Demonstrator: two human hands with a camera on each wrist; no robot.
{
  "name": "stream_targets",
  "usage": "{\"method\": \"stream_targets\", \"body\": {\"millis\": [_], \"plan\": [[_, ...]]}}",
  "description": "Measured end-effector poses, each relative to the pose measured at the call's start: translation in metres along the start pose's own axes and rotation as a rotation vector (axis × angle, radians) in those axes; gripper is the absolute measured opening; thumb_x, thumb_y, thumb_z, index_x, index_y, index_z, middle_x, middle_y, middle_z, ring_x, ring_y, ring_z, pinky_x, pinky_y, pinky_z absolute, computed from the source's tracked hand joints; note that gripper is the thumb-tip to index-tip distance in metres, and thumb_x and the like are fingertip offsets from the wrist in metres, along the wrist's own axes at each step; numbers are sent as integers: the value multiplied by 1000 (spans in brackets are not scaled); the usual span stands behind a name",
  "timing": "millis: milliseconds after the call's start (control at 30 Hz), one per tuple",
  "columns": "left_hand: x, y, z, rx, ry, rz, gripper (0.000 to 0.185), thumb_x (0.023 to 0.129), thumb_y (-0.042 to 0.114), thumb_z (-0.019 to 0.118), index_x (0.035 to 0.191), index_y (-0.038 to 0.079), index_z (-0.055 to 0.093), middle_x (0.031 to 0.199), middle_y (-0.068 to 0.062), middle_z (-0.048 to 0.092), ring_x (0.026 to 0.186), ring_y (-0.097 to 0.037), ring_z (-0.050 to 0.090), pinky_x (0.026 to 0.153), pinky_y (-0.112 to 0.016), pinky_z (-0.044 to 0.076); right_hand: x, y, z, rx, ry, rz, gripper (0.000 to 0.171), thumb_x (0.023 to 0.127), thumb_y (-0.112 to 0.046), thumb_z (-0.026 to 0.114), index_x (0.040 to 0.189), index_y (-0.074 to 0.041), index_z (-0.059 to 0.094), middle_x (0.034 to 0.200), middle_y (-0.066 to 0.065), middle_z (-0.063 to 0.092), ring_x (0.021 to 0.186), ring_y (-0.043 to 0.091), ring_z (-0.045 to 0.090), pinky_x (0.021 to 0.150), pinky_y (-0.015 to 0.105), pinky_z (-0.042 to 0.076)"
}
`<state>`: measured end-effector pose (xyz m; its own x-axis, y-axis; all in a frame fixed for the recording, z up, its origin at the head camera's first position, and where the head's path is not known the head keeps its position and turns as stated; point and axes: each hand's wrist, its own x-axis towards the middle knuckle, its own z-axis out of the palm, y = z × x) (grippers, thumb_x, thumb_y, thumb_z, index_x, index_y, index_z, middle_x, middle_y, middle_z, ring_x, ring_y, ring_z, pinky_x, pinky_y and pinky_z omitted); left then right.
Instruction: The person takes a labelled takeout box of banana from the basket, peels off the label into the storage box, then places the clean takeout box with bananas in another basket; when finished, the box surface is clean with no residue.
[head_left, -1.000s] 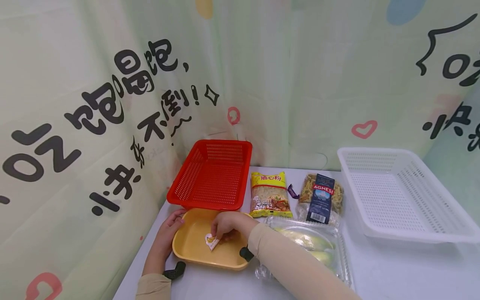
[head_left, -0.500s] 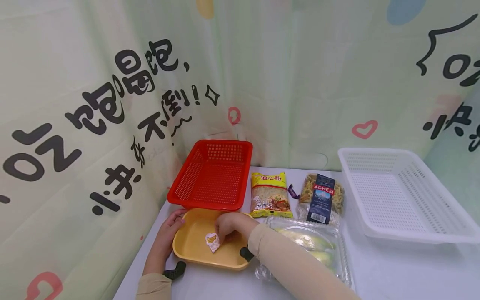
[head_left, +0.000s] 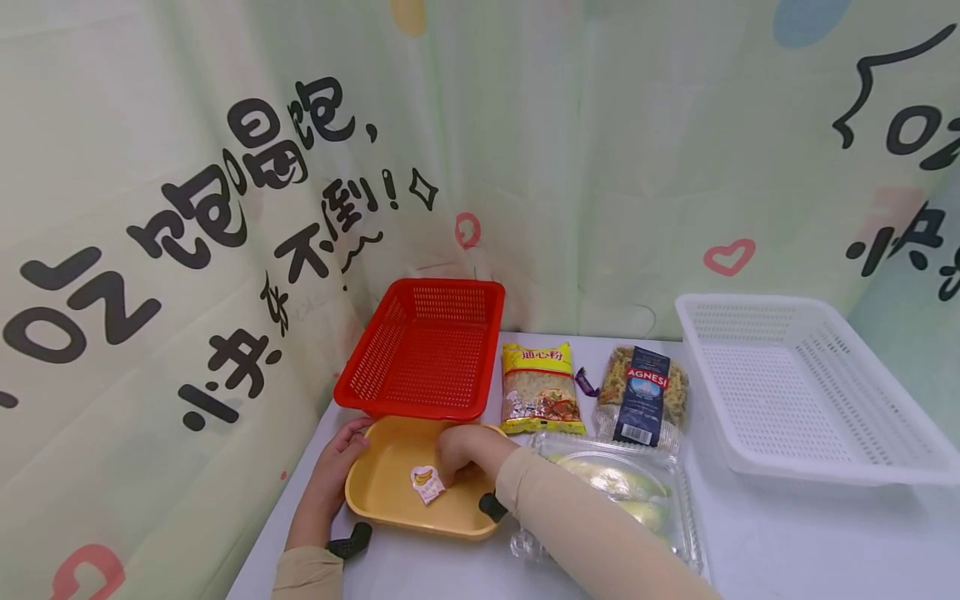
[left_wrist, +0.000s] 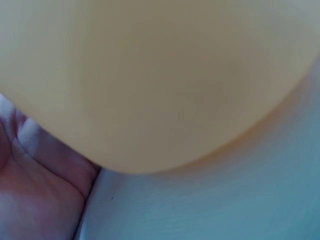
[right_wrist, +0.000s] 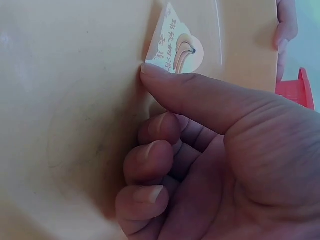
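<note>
In the head view, a yellow basin [head_left: 397, 521] stands on the table. Against its bottom is a small white label [head_left: 427, 483] printed with bananas and writing. Reaching into the basin, my right hand [head_left: 468, 450] has its thumb tip at the label's edge. The right wrist view shows the right hand [right_wrist: 225, 150] pinching a corner of the label [right_wrist: 172, 45]; the index fingertip is hidden and the other fingers curl. At the basin's left side, my left hand [head_left: 336, 467] touches the rim from outside. Its palm [left_wrist: 40, 195] shows beside the basin wall [left_wrist: 165, 100].
Behind the basin stands a red basket [head_left: 442, 358]. To its right lie a yellow pasta bag [head_left: 540, 392], a small purple wrapper [head_left: 585, 383] and an AGNESI pasta bag [head_left: 645, 396]. A clear plastic box [head_left: 675, 500] sits beside my right forearm. A white basket [head_left: 780, 400] stands far right.
My right hand has shifted slightly right inside the basin. More of the label's banana print now faces up. The left hand and the basin have stayed put.
</note>
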<state>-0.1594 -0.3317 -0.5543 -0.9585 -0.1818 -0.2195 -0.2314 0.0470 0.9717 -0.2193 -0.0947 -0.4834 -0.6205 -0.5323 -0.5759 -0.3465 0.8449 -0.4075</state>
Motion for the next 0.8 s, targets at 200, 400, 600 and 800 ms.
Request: {"method": "stream_targets", "body": {"millis": [200,400,600,800], "plan": [[0,0,0,-3,-4,-3,39,96,25,60,133,18,55,102,-6,53,95,-20,52,76,-18,51,-3,1,-2,39,-7,-43,12,78,-14,75,70,-11,67,61,2,52,56,17,50,49,25,38],[1,0,-1,-2,-13,-3,40,96,25,60,134,17,54,102,-6,53,95,-19,52,76,-19,50,-11,-3,-5,37,-12,-171,8,83,-21,74,81,-18,67,74,0,61,67,14,55,59,25,45],[3,0,-1,-5,-11,1,38,96,23,60,133,17,55,102,-6,53,93,-19,53,74,-19,50,-25,-5,-13,132,-67,-227,6,89,-24,69,90,-19,67,78,6,67,63,17,58,59,31,53],[1,0,-2,3,-12,12,40,95,24,60,134,15,54,99,-3,53,92,-17,53,74,-19,50,-48,1,-33,181,-55,-301,15,92,-25,67,105,-19,66,94,8,72,83,29,71,76,44,60]]}}
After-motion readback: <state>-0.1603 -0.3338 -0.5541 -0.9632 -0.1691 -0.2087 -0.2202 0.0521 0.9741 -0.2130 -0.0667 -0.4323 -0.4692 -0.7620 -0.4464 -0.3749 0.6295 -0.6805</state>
